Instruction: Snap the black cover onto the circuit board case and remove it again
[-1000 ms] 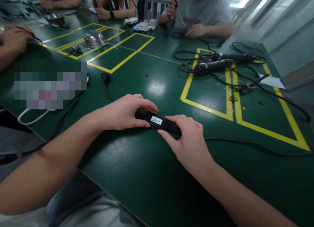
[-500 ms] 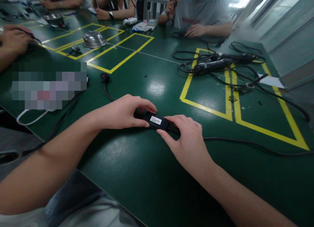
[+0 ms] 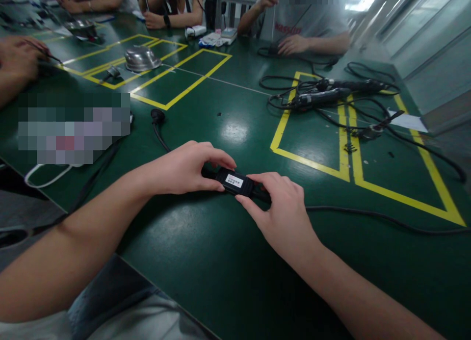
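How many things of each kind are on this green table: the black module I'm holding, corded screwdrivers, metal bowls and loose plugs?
Black module, held by the left hand and right hand: 1
Corded screwdrivers: 2
Metal bowls: 2
Loose black plug: 1
Total: 6

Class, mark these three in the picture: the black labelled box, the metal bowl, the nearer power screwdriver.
black labelled box (image 3: 234,181): head view, on its white label.
metal bowl (image 3: 143,58): head view, on its domed top.
nearer power screwdriver (image 3: 320,98): head view, on its barrel.
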Demonstrator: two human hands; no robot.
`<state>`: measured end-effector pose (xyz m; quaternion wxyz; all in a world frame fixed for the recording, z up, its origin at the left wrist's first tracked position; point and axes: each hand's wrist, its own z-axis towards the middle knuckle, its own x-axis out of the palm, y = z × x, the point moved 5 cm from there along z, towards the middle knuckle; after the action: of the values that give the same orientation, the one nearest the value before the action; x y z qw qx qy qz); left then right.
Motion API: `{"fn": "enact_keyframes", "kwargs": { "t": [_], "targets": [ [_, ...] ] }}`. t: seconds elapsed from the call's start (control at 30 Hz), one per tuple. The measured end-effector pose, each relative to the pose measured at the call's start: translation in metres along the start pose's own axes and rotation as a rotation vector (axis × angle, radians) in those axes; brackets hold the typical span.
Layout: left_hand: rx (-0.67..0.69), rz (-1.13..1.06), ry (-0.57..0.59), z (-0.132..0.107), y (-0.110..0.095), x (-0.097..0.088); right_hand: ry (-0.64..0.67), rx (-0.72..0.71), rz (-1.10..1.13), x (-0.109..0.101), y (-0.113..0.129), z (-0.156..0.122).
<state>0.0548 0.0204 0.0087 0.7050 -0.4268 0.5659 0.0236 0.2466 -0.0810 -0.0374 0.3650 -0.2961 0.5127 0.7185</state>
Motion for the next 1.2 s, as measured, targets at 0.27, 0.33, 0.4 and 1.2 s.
{"fn": "enact_keyframes", "kwargs": {
  "t": [0.27, 0.33, 0.4, 1.2],
  "targets": [
    [-0.006, 0.012, 0.007, 0.000, 0.001, 0.000, 0.007, 0.002, -0.004, -0.001, 0.001, 0.000],
    [-0.008, 0.006, 0.007, 0.000, 0.001, 0.000, 0.004, 0.003, -0.008, -0.001, 0.001, 0.000],
    [-0.009, -0.009, 0.005, 0.000, 0.001, 0.000, 0.002, 0.001, -0.012, -0.001, 0.001, 0.000],
    [-0.046, 0.127, -0.243, 0.003, 0.023, -0.008, -0.040, 0.022, 0.029, -0.001, 0.005, 0.000]
  ]
}}
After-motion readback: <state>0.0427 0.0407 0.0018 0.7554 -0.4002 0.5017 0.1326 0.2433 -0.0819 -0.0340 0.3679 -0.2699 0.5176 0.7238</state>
